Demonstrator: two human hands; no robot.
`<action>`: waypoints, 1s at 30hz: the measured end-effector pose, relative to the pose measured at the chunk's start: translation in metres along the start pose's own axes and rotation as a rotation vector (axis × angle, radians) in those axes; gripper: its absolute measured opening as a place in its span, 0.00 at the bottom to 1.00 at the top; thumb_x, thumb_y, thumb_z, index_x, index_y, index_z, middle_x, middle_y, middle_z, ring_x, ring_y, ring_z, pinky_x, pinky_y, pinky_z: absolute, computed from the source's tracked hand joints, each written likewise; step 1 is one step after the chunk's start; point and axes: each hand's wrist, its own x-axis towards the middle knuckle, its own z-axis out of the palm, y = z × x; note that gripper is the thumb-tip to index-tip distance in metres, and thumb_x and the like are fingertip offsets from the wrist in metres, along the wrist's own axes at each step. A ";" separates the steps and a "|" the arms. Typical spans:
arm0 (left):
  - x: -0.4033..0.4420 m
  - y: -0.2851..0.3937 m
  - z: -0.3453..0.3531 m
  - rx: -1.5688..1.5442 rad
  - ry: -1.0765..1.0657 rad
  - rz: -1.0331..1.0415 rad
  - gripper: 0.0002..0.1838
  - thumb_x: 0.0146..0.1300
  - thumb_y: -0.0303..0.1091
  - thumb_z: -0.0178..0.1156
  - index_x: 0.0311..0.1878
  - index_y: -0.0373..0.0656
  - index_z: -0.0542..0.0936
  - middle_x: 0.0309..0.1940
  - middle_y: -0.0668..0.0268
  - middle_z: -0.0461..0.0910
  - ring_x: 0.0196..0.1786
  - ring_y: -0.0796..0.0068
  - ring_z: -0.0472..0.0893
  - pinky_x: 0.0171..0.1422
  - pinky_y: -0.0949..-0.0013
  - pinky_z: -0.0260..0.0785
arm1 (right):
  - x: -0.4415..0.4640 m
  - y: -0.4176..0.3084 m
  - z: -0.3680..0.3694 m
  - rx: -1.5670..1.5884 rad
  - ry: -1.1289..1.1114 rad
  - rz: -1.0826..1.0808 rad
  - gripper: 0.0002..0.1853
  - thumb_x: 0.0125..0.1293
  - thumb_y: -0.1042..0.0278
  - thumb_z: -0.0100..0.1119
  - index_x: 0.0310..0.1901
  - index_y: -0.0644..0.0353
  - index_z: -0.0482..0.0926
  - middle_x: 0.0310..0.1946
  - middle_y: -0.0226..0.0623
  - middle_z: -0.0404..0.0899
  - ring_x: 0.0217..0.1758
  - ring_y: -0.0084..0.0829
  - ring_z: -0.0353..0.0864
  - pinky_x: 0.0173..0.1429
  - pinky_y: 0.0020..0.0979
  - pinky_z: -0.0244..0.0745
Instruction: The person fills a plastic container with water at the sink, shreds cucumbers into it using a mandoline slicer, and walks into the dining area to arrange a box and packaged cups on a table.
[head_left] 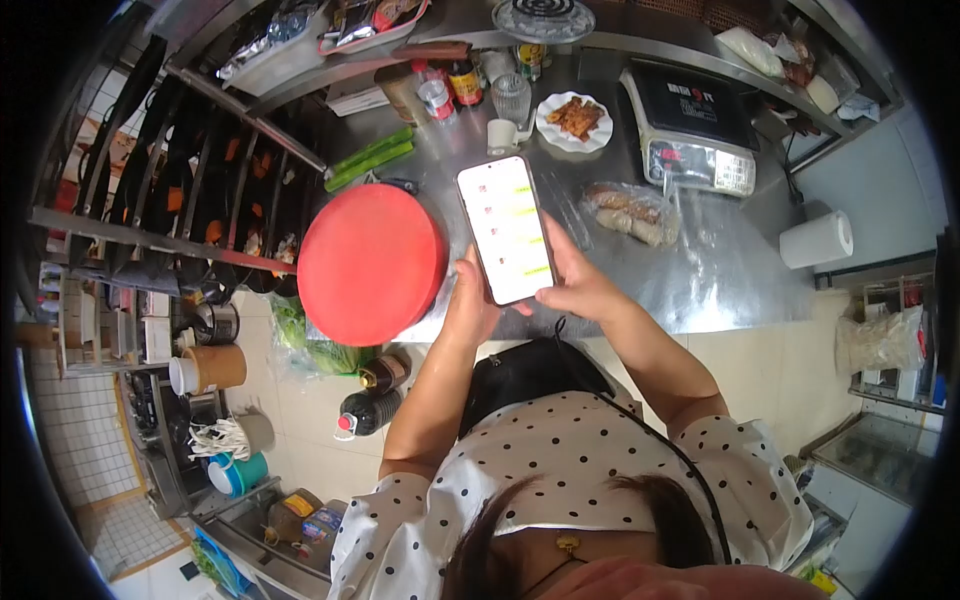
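Grasping one phone (507, 230) between them, both hands are held out over the metal table (700, 290), the forearms (440, 390) angled inward from bent elbows. The phone's lower left edge is clasped by the left hand (468, 310), and its lower right edge by the right hand (580, 282), whose thumb is laid near the bottom corner of the lit screen. The phone is held in front of the body, just right of one round red lid or board (372, 263). Beyond it, one white plate (545, 125) is loaded with browned food (577, 119), beside one mug (503, 136) and one glass jar (512, 98). One scale (690, 125) is set to the right, near one clear bag (668, 205) in which brown food pieces (630, 210) are wrapped. Below the table, two dark bottles (368, 412) are seen near another clear bag (290, 355), in which leafy greens (345, 357) are held
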 end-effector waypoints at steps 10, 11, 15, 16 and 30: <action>0.103 -0.035 0.065 0.250 0.045 0.048 0.56 0.51 0.80 0.37 0.69 0.39 0.49 0.59 0.62 0.68 0.60 0.73 0.71 0.56 0.70 0.69 | 0.035 -0.034 -0.105 -0.342 0.333 -0.046 0.50 0.51 0.76 0.67 0.71 0.62 0.44 0.65 0.44 0.59 0.66 0.31 0.62 0.68 0.34 0.58; 0.105 -0.053 0.049 0.282 -0.072 -0.012 0.55 0.54 0.78 0.40 0.71 0.39 0.47 0.63 0.61 0.61 0.65 0.72 0.64 0.61 0.65 0.64 | 0.042 -0.029 -0.118 -0.528 0.360 -0.096 0.54 0.46 0.73 0.72 0.71 0.63 0.45 0.64 0.44 0.60 0.67 0.31 0.60 0.69 0.34 0.56; 0.125 -0.042 0.056 0.309 -0.277 -0.102 0.51 0.59 0.65 0.54 0.73 0.41 0.44 0.73 0.59 0.43 0.74 0.67 0.48 0.70 0.54 0.54 | 0.053 -0.051 -0.162 -0.387 0.317 -0.019 0.52 0.43 0.72 0.73 0.69 0.61 0.51 0.65 0.36 0.59 0.70 0.28 0.57 0.71 0.34 0.51; 0.121 -0.030 0.057 0.329 -0.264 -0.122 0.51 0.59 0.61 0.57 0.74 0.42 0.44 0.74 0.58 0.41 0.75 0.66 0.45 0.71 0.53 0.52 | 0.059 -0.059 -0.178 -0.200 0.361 -0.105 0.53 0.41 0.76 0.72 0.70 0.59 0.50 0.67 0.33 0.57 0.71 0.27 0.55 0.72 0.33 0.49; -0.100 -0.006 -0.059 0.498 0.894 -0.089 0.26 0.66 0.30 0.56 0.66 0.42 0.64 0.59 0.57 0.71 0.63 0.66 0.69 0.64 0.65 0.64 | 0.138 -0.261 -0.384 -1.212 0.161 0.187 0.44 0.50 0.83 0.63 0.69 0.68 0.53 0.63 0.45 0.64 0.62 0.31 0.66 0.66 0.29 0.59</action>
